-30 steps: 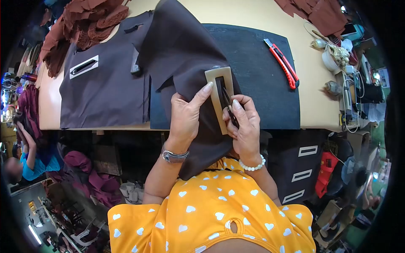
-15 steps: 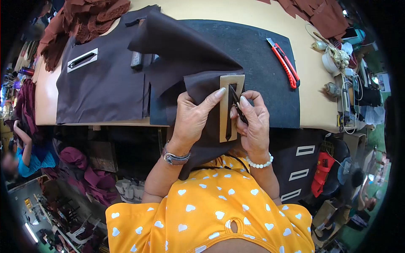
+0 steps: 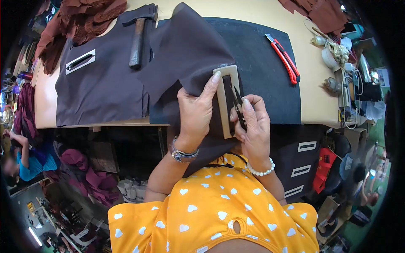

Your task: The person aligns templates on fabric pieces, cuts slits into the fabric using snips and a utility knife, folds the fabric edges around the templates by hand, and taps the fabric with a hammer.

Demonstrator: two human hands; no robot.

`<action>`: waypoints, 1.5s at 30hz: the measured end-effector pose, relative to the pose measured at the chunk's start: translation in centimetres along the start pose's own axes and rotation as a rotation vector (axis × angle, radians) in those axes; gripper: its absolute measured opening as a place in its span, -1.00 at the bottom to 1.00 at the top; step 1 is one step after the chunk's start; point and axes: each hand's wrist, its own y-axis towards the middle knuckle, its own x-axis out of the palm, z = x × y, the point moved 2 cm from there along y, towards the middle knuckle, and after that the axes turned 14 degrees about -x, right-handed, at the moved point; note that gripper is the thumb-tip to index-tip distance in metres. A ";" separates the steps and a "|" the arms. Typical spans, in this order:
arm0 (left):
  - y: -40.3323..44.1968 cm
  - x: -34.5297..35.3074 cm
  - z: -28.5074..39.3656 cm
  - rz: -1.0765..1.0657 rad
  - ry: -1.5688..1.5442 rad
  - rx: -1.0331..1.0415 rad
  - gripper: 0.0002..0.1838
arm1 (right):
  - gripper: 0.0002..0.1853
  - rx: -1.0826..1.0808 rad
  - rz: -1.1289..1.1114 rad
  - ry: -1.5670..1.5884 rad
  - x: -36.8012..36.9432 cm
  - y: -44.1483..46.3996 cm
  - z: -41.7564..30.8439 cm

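Observation:
My left hand (image 3: 197, 105) pinches a dark brown piece of leather-like material (image 3: 185, 46), thumb pressed on the upper left edge of a beige rectangular frame (image 3: 222, 99) that lies on it. A long narrow slot runs down inside the frame. Closed around small black thread snips (image 3: 238, 107), my right hand (image 3: 254, 122) is at the frame's right side. The two blades of the snips are apart and point up over the slot. Part of the material stands up in a fold beyond my left hand and hangs down over the table edge.
A dark cutting mat (image 3: 265, 63) carries a red box cutter (image 3: 283, 59). On the left, a hammer (image 3: 137, 44) lies on more dark brown pieces (image 3: 105, 92), one with a framed slot (image 3: 80, 62). Rust-brown scraps (image 3: 84, 21) are heaped behind. Another person's arm (image 3: 21, 145) shows at far left.
The frame and material have tilted and shifted slightly up and left. My left thumb has slid up along the frame. The snips' blades have spread, and the fold has moved, uncovering the hammer.

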 end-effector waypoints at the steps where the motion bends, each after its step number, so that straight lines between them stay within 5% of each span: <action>1: -0.2 0.3 -0.3 0.030 -0.016 0.033 -0.83 | -0.86 0.007 -0.003 0.019 0.1 -0.2 0.1; 6: -1.5 1.4 -1.0 0.138 -0.051 0.056 -0.84 | -0.84 0.006 0.039 0.048 0.6 -0.7 0.4; 15: -2.6 1.1 -1.0 0.016 -0.150 0.007 -0.83 | -0.84 -0.205 0.122 0.069 1.5 -0.6 1.5; 33: -1.4 0.9 -1.7 0.004 -0.080 -0.060 -0.79 | -0.83 -0.140 0.115 0.171 -0.3 -0.2 1.7; 36: -0.7 0.8 -1.4 0.017 -0.082 -0.016 -0.80 | -0.81 -0.237 0.104 -0.200 -1.9 0.1 0.2; 42: 0.0 -0.1 -1.6 -0.008 -0.092 -0.072 -0.82 | -0.80 -0.841 0.061 -1.703 -8.9 5.1 -1.8; 45: -0.2 -0.2 -1.9 -0.037 -0.058 -0.059 -0.82 | -0.77 -0.932 -0.062 -1.739 -8.1 5.5 -2.5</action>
